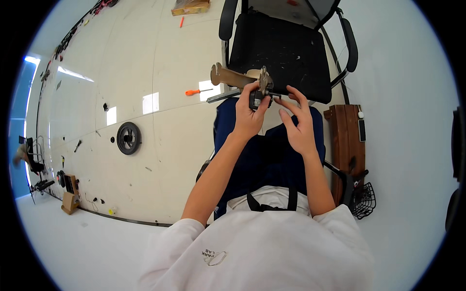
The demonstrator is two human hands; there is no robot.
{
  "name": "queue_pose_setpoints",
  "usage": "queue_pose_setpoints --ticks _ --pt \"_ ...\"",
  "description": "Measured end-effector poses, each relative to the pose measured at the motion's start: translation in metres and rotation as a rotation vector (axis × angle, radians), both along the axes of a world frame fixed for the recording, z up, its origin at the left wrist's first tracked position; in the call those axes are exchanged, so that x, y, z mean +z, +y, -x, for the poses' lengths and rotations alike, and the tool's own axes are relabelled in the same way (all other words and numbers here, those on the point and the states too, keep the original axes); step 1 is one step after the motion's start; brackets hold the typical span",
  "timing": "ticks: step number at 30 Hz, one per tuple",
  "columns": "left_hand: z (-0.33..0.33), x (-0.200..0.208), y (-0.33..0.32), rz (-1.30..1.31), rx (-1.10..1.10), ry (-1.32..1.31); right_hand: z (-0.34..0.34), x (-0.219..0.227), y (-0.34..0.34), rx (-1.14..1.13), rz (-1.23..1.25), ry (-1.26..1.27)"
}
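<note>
My left hand is closed around a black block-shaped piece joined to a tan, bronze-coloured metal bracket. The bracket has a flared, notched end pointing left and an upright plate beside my fingers. A thin dark rod sticks out of the assembly to the right. My right hand is beside that rod, thumb and fingers spread apart. Whether a fingertip touches the rod, I cannot tell. Both hands are above my lap, in front of the black chair seat.
An orange-handled screwdriver and a black wheel lie on the tiled floor to the left. To the right stands a brown wooden box with a phone-like device on it, near a black wire basket. A cardboard box is far ahead.
</note>
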State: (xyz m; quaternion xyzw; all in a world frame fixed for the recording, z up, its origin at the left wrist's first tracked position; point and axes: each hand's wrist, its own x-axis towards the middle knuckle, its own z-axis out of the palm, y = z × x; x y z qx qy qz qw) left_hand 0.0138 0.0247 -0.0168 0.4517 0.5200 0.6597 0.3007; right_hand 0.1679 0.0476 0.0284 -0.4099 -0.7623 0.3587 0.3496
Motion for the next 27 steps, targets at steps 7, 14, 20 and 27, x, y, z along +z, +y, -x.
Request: queue_pose_setpoints --ticks 7,14,20,27 --pt "-0.006 0.003 0.002 -0.038 0.001 0.087 0.019 0.03 0.002 0.054 0.236 0.387" --pt "-0.002 -0.001 0.001 -0.036 0.022 0.066 0.007 0.02 -0.007 0.118 -0.004 0.239" --pt "-0.001 -0.005 0.003 -0.044 0.018 0.007 0.003 0.001 0.0 -0.012 0.101 0.168" --pt "-0.002 -0.002 0.0 -0.008 0.004 0.05 0.015 0.021 0.016 0.042 0.262 0.343"
